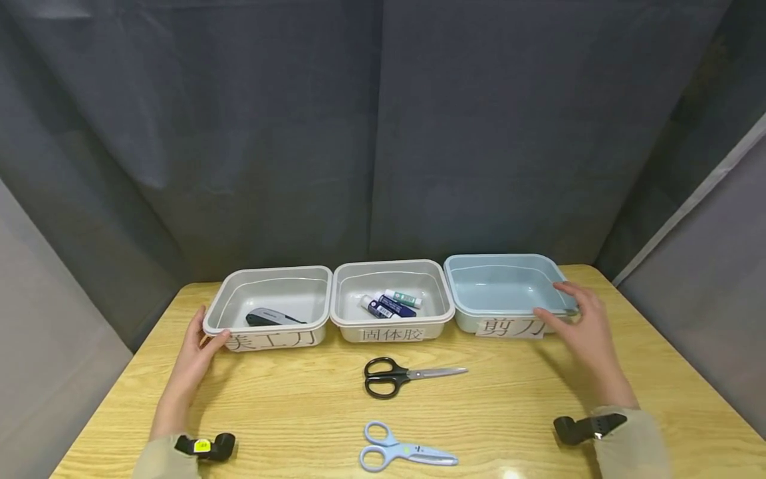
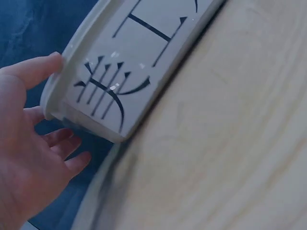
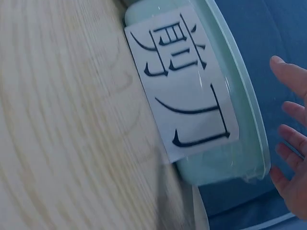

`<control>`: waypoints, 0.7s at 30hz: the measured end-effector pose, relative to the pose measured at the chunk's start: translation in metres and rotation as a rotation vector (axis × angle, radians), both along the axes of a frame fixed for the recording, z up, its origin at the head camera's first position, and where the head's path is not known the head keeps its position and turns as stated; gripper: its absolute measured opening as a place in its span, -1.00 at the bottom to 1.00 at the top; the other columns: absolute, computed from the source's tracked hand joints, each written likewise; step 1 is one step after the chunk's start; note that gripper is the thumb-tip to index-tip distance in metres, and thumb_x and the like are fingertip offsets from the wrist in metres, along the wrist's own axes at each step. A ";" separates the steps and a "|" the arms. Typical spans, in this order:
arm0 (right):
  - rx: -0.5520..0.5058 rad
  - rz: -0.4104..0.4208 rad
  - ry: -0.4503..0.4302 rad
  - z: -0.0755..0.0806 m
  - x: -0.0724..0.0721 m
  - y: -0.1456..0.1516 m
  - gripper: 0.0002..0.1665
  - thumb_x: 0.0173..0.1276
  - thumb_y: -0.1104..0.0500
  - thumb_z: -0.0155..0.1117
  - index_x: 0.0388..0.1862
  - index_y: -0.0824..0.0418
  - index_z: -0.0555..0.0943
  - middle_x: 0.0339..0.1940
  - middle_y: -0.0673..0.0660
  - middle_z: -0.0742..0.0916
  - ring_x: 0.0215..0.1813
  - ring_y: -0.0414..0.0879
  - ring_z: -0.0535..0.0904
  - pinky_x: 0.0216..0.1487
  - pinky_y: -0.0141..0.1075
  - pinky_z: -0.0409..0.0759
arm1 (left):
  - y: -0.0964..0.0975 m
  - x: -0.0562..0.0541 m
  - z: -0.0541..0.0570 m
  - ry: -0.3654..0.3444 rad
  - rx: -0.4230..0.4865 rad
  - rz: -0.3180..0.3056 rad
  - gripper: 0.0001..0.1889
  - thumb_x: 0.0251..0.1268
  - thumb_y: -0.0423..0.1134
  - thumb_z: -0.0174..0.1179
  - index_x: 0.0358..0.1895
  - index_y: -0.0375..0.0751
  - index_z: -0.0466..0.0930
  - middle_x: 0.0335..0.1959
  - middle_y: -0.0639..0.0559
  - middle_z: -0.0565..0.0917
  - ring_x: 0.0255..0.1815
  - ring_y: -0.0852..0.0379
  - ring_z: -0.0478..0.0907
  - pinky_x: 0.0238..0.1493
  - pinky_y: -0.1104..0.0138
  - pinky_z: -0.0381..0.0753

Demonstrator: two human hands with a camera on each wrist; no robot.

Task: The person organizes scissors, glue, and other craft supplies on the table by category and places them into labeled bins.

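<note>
My left hand (image 1: 193, 352) is at the near left corner of a grey-white plastic bin (image 2: 72, 52), its thumb touching the rim and its other fingers loosely bent beside the wall. A grey-and-black utility knife (image 1: 272, 317) lies inside that bin. At the right end of the row, my right hand (image 1: 589, 329) is beside a light-blue bin (image 3: 240, 86), fingers spread and relaxed around its near right corner. Whether they touch the rim is unclear. Black-handled scissors (image 1: 389, 377) and light-blue scissors (image 1: 407, 454) lie on the table in front, apart from both hands.
Between these bins stands another grey-white bin (image 1: 391, 265) with several glue sticks (image 1: 396, 306) in it. Each bin carries a paper label in front. Under everything is a wooden table (image 1: 287, 406); a dark curtain (image 1: 287, 133) hangs behind.
</note>
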State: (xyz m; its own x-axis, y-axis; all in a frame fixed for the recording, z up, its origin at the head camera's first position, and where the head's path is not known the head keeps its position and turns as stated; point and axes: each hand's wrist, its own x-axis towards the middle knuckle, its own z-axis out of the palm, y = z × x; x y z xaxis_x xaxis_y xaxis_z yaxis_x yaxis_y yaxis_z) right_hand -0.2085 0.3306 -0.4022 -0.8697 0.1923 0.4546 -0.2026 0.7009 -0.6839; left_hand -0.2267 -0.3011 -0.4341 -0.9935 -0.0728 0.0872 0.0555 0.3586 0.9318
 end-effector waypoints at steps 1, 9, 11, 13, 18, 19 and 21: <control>-0.001 -0.004 0.007 -0.001 0.000 0.002 -0.28 0.08 0.06 0.38 0.19 0.32 0.39 0.28 0.39 0.30 0.31 0.35 0.07 0.20 0.30 0.02 | 0.000 0.001 0.002 0.011 -0.036 0.003 -0.11 0.31 -0.08 0.05 0.44 -0.15 -0.43 0.45 -0.24 -0.25 0.43 -0.23 -0.24 0.36 -0.09 -0.14; -0.018 -0.048 -0.047 -0.008 0.001 0.020 -0.11 0.09 0.02 0.37 0.31 0.35 0.24 0.34 0.42 0.20 0.36 0.35 0.01 0.21 0.33 0.01 | 0.002 0.008 0.025 0.105 -0.178 0.029 -0.23 0.31 -0.07 0.03 0.44 -0.23 -0.18 0.40 -0.36 -0.12 0.39 -0.32 -0.15 0.33 -0.12 -0.09; -0.018 -0.052 -0.074 -0.010 0.001 0.023 -0.07 0.10 0.00 0.36 0.34 0.35 0.18 0.35 0.44 0.16 0.34 0.38 0.02 0.17 0.34 0.06 | 0.006 0.007 0.031 0.150 -0.205 0.031 -0.26 0.30 -0.07 0.05 0.42 -0.23 -0.09 0.37 -0.38 -0.03 0.36 -0.35 -0.08 0.31 -0.14 -0.04; -0.021 -0.053 -0.100 -0.011 0.001 0.024 -0.03 0.11 -0.02 0.35 0.37 0.35 0.14 0.35 0.45 0.14 0.33 0.39 0.04 0.14 0.33 0.11 | 0.012 0.007 0.037 0.199 -0.239 0.038 -0.30 0.28 -0.09 0.08 0.40 -0.24 0.00 0.34 -0.37 0.06 0.32 -0.33 0.01 0.30 -0.12 0.02; -0.026 -0.046 -0.158 -0.014 0.001 0.024 0.03 0.14 -0.08 0.31 0.41 0.33 0.03 0.34 0.47 0.15 0.30 0.40 0.07 0.15 0.28 0.16 | 0.029 0.010 0.050 0.317 -0.296 0.036 -0.42 0.25 -0.17 0.14 0.32 -0.20 0.23 0.24 -0.26 0.28 0.25 -0.24 0.19 0.26 -0.02 0.17; -0.029 -0.046 -0.166 -0.015 0.001 0.024 0.04 0.15 -0.08 0.30 0.42 0.33 0.01 0.34 0.47 0.15 0.29 0.40 0.08 0.15 0.27 0.17 | 0.033 0.011 0.053 0.337 -0.310 0.031 -0.44 0.23 -0.18 0.15 0.30 -0.19 0.28 0.22 -0.24 0.32 0.24 -0.22 0.23 0.27 0.06 0.20; -0.049 -0.041 -0.181 -0.016 0.002 0.024 0.05 0.16 -0.09 0.29 0.43 0.32 -0.03 0.35 0.47 0.15 0.31 0.40 0.07 0.17 0.26 0.16 | 0.043 0.014 0.058 0.354 -0.320 0.003 -0.48 0.22 -0.19 0.17 0.26 -0.17 0.34 0.20 -0.18 0.38 0.21 -0.18 0.28 0.24 0.25 0.27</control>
State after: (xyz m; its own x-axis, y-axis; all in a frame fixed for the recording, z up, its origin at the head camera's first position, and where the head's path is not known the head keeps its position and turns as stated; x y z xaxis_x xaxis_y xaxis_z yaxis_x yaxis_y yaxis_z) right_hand -0.2062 0.3547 -0.4179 -0.9274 0.2473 0.2806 -0.0452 0.6707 -0.7404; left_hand -0.2126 -0.2579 -0.3762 -0.8984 0.0102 0.4390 0.3484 0.6250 0.6985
